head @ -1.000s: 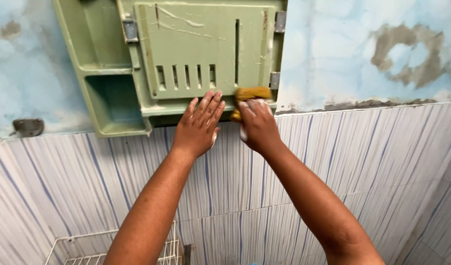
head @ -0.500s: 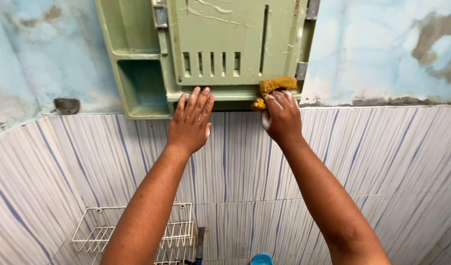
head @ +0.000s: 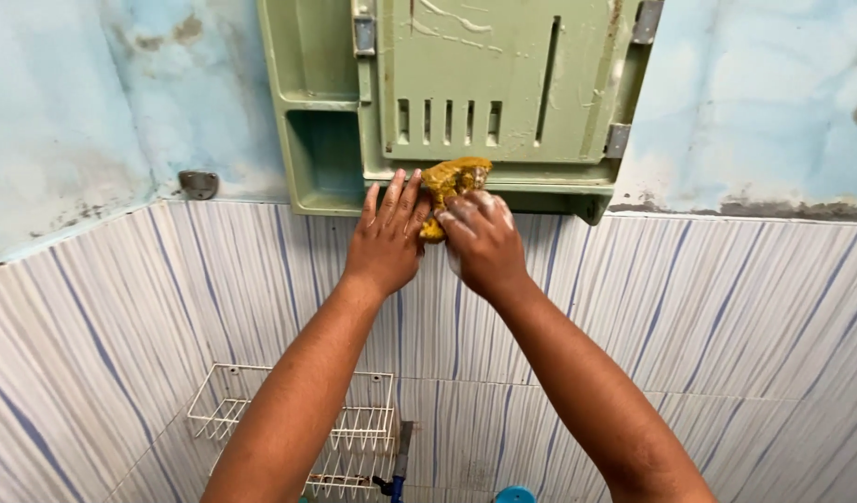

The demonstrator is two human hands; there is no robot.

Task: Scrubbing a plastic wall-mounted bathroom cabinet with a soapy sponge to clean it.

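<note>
Sponge: a yellow-brown sponge [head: 455, 179] is pressed against the lower edge of the green wall cabinet [head: 466, 93], just under the row of short slots in its door, at about 12 o'clock in the view.
Right hand: the right hand [head: 482, 240] is closed around the lower part of the sponge, fingers curled over it and streaked with white suds; the sponge sticks out at 11 o'clock from the knuckles.
Left hand: the left hand [head: 387, 240] is open and flat, fingers straight and close together, holding nothing; its fingertips touch the bottom ledge of the cabinet and it lies just beside the sponge, at 9 o'clock from it.
Hands together: the two hands are side by side and nearly touching, the sponge between their fingertips.
Cabinet: pale green plastic, with an open shelf section at 9 o'clock from the door, metal hinges at the door's edges, one long vertical slot, and white soapy smears across the door.
Wall above: blue-white painted plaster [head: 74, 112], patchy and stained, with a small grey metal bracket [head: 197, 183] at 9 o'clock from the cabinet.
Wall below: white tiles with thin blue and grey stripes [head: 708, 298].
Rack: a white wire rack [head: 298, 428] hangs on the tiles at 7 o'clock, behind the left forearm.
Bottom edge: a small blue round object [head: 514, 494] shows at 6 o'clock; what it is cannot be told.
</note>
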